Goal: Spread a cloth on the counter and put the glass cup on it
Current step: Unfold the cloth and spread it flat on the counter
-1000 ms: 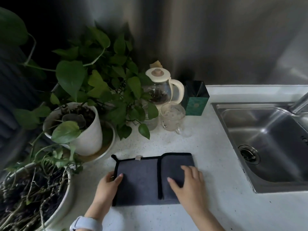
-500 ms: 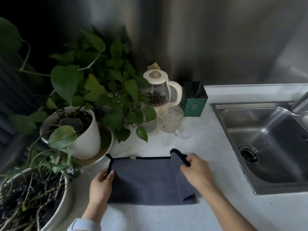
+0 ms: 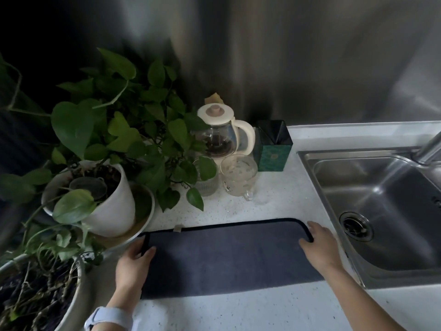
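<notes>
A dark grey cloth (image 3: 222,256) with black trim lies unfolded and flat on the white speckled counter (image 3: 238,311). My left hand (image 3: 133,261) holds its left edge, the trim running between thumb and fingers. At the far right corner of the cloth, close to the sink, my right hand (image 3: 319,247) grips the edge. The clear glass cup (image 3: 238,177) with a small handle stands upright behind the cloth, apart from both hands.
A ribbed glass (image 3: 207,187) stands left of the cup, half hidden by leaves. Behind are a glass kettle (image 3: 219,139) and a green box (image 3: 273,151). Potted plants (image 3: 107,201) crowd the left. A steel sink (image 3: 381,211) and tap (image 3: 429,146) lie right.
My right hand has drawn the folded right part of the cloth out towards the sink, so the cloth now lies fully open. My left hand has stayed at the left edge.
</notes>
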`<state>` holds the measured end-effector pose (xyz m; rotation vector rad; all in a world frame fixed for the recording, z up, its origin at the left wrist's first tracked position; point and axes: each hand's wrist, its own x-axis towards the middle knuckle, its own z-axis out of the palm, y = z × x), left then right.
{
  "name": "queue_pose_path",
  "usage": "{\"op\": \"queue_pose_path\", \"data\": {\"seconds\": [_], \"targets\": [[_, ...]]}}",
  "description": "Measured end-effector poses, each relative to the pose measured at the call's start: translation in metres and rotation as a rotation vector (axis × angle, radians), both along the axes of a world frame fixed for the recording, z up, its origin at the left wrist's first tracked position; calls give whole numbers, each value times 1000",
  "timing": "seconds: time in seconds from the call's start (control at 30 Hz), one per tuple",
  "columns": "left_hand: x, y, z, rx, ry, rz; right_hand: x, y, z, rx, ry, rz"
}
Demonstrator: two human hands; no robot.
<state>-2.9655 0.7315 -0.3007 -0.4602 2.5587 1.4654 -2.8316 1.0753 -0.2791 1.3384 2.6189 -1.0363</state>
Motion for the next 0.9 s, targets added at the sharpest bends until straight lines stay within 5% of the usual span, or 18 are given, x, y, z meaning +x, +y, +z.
{"op": "queue_pose_path", "data": {"seconds": [0.4, 0.67, 0.9], "targets": [[-20, 29, -3, 13, -8, 51, -32, 13, -10, -107, 22, -62], [-48, 59, 7, 23, 16, 36, -51, 41, -2, 70, 80, -52], [-44, 56, 25, 73, 114, 21, -36, 40, 8, -9, 331, -67]]}}
